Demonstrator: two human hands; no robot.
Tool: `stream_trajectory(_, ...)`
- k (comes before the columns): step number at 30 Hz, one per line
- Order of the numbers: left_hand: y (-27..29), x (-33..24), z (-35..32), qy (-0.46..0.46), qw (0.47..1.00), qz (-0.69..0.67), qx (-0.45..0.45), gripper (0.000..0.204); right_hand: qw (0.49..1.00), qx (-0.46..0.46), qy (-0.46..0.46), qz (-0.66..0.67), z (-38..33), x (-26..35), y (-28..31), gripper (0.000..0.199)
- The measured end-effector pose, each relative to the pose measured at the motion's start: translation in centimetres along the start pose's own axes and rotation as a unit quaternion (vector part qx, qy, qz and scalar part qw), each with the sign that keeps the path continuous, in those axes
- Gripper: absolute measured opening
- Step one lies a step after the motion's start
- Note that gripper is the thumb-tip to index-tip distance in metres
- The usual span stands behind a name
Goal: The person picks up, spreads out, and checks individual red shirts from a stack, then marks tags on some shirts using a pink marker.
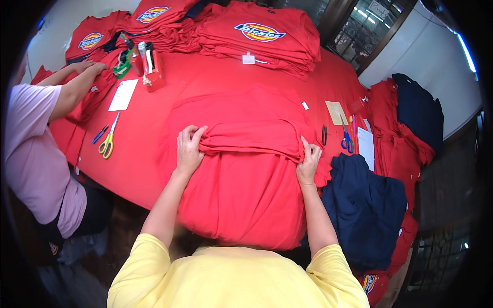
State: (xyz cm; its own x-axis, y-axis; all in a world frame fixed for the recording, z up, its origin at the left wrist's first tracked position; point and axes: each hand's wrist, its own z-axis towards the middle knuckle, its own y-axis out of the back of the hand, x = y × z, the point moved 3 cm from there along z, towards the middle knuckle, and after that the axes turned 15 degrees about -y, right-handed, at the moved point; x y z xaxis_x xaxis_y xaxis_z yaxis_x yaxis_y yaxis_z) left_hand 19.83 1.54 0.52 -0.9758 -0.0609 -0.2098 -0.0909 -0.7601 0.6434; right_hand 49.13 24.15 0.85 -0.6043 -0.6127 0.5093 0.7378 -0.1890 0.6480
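Note:
A red T-shirt (246, 190) lies before me on the red-covered table, its near part hanging over the edge toward my body. Across its middle runs a bunched fold. My left hand (190, 150) pinches the left end of that fold between thumb and fingers. At the right end, my right hand (309, 163) grips the cloth the same way. Beside my right forearm rests a dark navy garment (363, 205).
Folded red shirts (292, 43) are stacked at the back. Yellow scissors (109, 139), blue scissors (347, 139), small black snips (324, 134) and a green tape dispenser (122, 64) lie about the table (149, 118). On the left, a co-worker (46, 149) handles red cloth.

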Motion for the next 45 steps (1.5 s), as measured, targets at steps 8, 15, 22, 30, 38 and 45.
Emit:
stream_trajectory(8, 6.1, -7.8, -2.9, -0.127, 0.987, -0.047, 0.083, 0.037, 0.998, 0.003, 0.063, -0.009, -0.4, 1.4, 5.9, 0.021)
stream_trajectory(15, 12.6, -11.6, -5.9, 0.052, 0.983, -0.163, 0.07, 0.043, 0.982, 0.155, 0.082, 0.073, -2.9, 4.9, 13.9, 0.024)
stream_trajectory(22, 32.0, -14.9, -10.2, 0.16, 0.971, 0.117, -0.135, 0.041, 0.869, 0.291, 0.319, 0.241, -6.7, 15.8, 18.4, 0.028)
stream_trajectory(30, 40.4, -20.1, -11.5, 0.119, 0.917, 0.262, -0.277, 0.037, 0.553, 0.5, 0.401, 0.532, -14.4, 24.3, 16.2, 0.029)
stream_trajectory(38, 40.3, -24.2, -7.4, -0.055, 0.915, 0.31, -0.251, 0.029, 0.621, 0.534, 0.355, 0.451, -9.5, 19.9, 16.2, 0.05)
stream_trajectory(45, 36.6, -26.3, -2.6, -0.158, 0.943, 0.267, -0.122, 0.023, 0.889, 0.173, 0.164, 0.392, -1.4, 12.1, 22.5, 0.03)
